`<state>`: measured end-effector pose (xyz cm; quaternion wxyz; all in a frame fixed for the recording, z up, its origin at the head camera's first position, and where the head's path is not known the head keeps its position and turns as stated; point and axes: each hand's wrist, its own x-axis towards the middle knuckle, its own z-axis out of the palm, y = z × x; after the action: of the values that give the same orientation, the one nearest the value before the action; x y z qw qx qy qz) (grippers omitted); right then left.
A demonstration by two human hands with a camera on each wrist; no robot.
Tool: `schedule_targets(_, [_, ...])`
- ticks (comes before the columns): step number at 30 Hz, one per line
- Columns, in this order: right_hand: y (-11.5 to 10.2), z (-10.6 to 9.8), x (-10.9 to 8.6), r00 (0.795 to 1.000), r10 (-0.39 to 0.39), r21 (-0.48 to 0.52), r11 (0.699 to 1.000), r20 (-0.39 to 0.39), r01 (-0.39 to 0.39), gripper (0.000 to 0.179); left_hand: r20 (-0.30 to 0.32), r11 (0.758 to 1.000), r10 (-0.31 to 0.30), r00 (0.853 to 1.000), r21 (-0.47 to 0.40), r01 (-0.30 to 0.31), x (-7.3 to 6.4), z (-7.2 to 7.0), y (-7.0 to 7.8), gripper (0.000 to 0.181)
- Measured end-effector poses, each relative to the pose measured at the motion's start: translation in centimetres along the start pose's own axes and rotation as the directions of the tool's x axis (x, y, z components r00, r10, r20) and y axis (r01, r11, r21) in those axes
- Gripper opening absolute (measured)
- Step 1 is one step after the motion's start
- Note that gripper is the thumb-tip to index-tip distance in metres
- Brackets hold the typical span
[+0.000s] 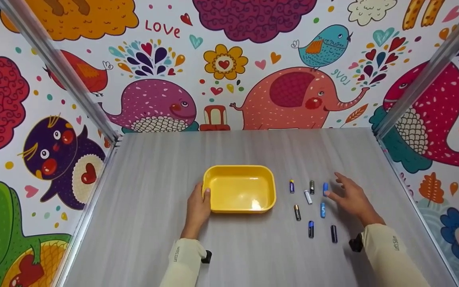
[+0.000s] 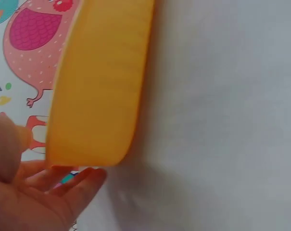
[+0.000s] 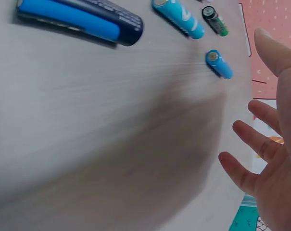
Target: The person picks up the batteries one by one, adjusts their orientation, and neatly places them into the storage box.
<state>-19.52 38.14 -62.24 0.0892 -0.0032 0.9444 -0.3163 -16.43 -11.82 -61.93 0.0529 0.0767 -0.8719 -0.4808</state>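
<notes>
My left hand point(image 1: 198, 209) holds a yellow plastic tub point(image 1: 205, 189) by its left end, thumb at the rim and fingers against the outer wall. In the left wrist view the fingers point(image 2: 82, 192) lie along the end of the tub. The tub's inside is bare. My right hand point(image 1: 355, 203) is spread over the table with nothing in its grasp, its thumb close beside a blue battery point(image 1: 325, 189). In the right wrist view, its fingers point(image 3: 253, 139) are parted and the same blue battery point(image 3: 219, 64) lies past them.
Several other batteries lie scattered right of the tub, among them a light blue one point(image 1: 322, 210), a white one point(image 1: 308, 197), and a dark one point(image 1: 334, 234) nearest the right sleeve. Metal posts point(image 1: 408, 87) and patterned walls point(image 1: 221, 79) bound the grey table point(image 1: 146, 191).
</notes>
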Motion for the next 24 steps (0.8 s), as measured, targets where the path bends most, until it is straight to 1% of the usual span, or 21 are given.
schedule_targets(3, [0.1, 0.4, 0.3, 1.000, 0.010, -0.001, 1.000, 0.003, -0.010, 0.095, -0.053, 0.998, 0.056, 0.997, 0.030, -0.055, -0.2, 0.6, -0.2, 0.046])
schedule_targets(5, [0.1, 0.5, 0.4, 1.000, 0.011, -0.001, 1.000, 0.010, -0.011, 0.095, -0.075, 0.997, 0.074, 0.994, 0.041, -0.071, -0.3, 0.9, -0.3, 0.047])
schedule_targets(12, [0.2, 0.9, 0.8, 0.999, 0.035, 0.024, 0.999, 0.026, -0.036, 0.096, -0.075, 0.998, 0.035, 0.997, 0.061, -0.031, -0.6, 1.6, -0.5, 0.050])
schedule_targets(17, [0.7, 1.1, 1.2, 1.000, 0.018, -0.004, 1.000, 0.017, -0.017, 0.095, -0.087, 0.997, 0.051, 0.995, 0.057, -0.046, -0.8, 1.8, -0.6, 0.050])
schedule_targets(24, [1.2, 1.3, 1.6, 1.000, -0.013, -0.011, 1.000, 0.019, 0.013, 0.084, -0.102, 0.996, 0.061, 0.993, 0.073, -0.053, -0.8, 2.0, -0.7, 0.051])
